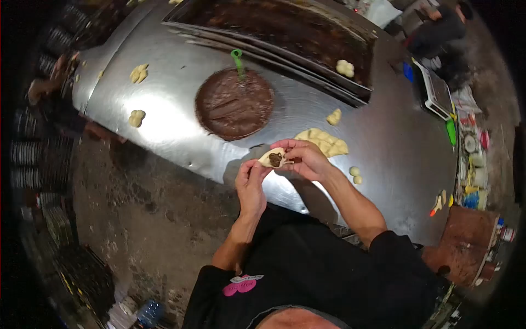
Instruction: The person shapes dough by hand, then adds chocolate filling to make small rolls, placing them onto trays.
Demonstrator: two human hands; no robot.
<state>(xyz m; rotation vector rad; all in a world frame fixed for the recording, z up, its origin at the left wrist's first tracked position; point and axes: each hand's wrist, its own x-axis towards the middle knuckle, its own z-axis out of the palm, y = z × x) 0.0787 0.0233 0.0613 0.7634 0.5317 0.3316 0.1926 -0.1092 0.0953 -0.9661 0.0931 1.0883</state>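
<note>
Over the near edge of the metal table, my left hand (252, 183) pinches one end of a flattened dough piece (265, 160). A dab of dark brown chocolate-like filling (276, 159) lies on that dough. The fingers of my right hand (308, 159) close on its other side, partly covering it. Just beyond my right hand lies a heap of pale dough pieces (329, 143). Ahead of my hands is a round bowl of brown paste (230, 112), with a green-handled utensil (237, 59) standing in it.
A long dark tray (274, 33) spans the table's far side, a dough cluster (345, 68) at its right end. More dough lies at left (136, 118) and right (356, 174). A person (441, 33) is at upper right; another person (55, 93) is at left.
</note>
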